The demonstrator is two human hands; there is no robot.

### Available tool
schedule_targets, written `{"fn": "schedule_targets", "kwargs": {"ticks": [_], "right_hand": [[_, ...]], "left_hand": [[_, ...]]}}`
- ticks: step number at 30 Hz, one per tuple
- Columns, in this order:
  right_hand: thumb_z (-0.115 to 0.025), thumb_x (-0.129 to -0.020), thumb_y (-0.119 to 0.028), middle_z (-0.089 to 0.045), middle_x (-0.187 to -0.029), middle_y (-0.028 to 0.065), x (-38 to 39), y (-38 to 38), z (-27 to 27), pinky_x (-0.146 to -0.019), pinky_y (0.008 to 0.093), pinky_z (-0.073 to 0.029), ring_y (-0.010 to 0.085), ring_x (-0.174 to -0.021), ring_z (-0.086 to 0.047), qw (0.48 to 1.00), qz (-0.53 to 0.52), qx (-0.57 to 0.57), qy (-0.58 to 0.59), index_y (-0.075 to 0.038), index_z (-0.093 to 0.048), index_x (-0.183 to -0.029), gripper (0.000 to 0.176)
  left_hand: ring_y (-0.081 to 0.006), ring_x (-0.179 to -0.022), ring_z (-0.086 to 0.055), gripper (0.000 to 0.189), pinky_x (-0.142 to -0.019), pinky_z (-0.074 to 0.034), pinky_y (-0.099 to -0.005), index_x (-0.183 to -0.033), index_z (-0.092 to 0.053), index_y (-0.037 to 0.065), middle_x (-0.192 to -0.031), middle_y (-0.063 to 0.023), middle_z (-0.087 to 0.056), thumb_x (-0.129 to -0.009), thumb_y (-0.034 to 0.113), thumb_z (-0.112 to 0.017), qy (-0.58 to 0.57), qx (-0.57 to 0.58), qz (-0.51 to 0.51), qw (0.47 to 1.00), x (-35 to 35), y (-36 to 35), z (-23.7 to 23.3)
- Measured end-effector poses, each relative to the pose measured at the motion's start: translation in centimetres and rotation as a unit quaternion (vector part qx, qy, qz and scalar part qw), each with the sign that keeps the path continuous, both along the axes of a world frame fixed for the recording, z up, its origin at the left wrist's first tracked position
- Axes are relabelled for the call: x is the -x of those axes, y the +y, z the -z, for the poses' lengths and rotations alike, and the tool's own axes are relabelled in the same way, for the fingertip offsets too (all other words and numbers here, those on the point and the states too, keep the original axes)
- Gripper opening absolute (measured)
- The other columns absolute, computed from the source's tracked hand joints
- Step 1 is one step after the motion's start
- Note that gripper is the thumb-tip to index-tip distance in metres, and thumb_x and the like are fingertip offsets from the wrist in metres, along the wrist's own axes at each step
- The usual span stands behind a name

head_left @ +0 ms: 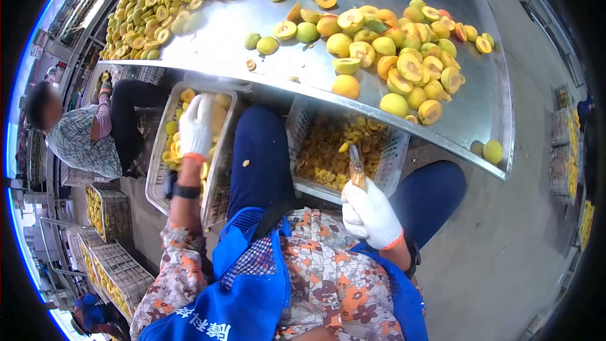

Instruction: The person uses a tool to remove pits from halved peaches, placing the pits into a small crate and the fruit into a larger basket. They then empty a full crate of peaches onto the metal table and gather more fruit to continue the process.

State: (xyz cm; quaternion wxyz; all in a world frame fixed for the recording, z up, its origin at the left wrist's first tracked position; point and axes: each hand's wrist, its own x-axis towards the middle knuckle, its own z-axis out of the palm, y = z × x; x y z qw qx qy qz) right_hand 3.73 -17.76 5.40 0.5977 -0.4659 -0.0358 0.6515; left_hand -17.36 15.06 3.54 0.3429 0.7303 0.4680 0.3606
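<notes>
My left hand (197,127), in a white glove with an orange cuff, is over a white crate (158,158) of yellow fruit halves; motion blurs its fingers, and whether they hold anything is unclear. In my gloved right hand (369,211) is a small tool (357,170) with a brownish handle and a metal end, its fingers wrapped round the handle. The metal end is above a second crate (394,158), which holds brown and yellow fruit scraps. A yellow piece (344,146) shows by the tool's tip.
A metal table (221,50) with a raised edge bears piles of yellow-green fruit (410,66), many halved. My knees flank the scrap crate. At left a co-worker (85,132) sits near stacked fruit crates (113,271). More crates (560,170) stand at far right.
</notes>
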Motion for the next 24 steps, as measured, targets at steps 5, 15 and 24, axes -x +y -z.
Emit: {"fn": "schedule_targets", "kwargs": {"ticks": [5,15,24], "right_hand": [[-0.057,-0.106,-0.020,-0.047,-0.067,-0.0021,0.6,0.1,1.1,-0.042,0.0237,-0.032,0.0067,-0.046,-0.040,1.000,-0.021,0.002,0.009,-0.009,-0.052,-0.109,0.013],[-0.060,-0.104,-0.023,-0.049,-0.065,-0.0028,1.6,-0.1,1.1,-0.043,0.0247,-0.034,0.0077,-0.046,-0.043,0.998,-0.008,0.001,-0.059,-0.010,-0.052,-0.108,0.016],[-0.059,-0.105,-0.024,-0.048,-0.065,-0.0030,1.5,-0.2,1.8,-0.043,0.0246,-0.034,0.0077,-0.046,-0.044,0.998,-0.021,-0.012,-0.065,-0.010,-0.051,-0.109,0.017]], "left_hand": [[-0.0351,-0.093,-0.066,0.023,-0.084,-0.050,-0.0472,-0.093,-0.072,0.012,-0.092,-0.0119,-0.072,-0.088,0.035,-0.073,0.308,-0.445,0.006,0.841,0.7,2.0,-1.0],[-0.0376,-0.094,-0.069,0.042,-0.083,-0.055,-0.0454,-0.091,-0.075,0.006,-0.102,-0.0200,-0.072,-0.080,0.047,-0.072,0.402,-0.142,0.280,0.860,-23.9,-7.1,-4.4],[-0.0370,-0.105,-0.068,0.061,-0.090,-0.054,-0.0445,-0.120,-0.063,0.006,-0.116,-0.0228,-0.068,-0.082,0.053,-0.067,0.385,-0.180,0.249,0.870,-21.6,-0.5,-1.0]]}}
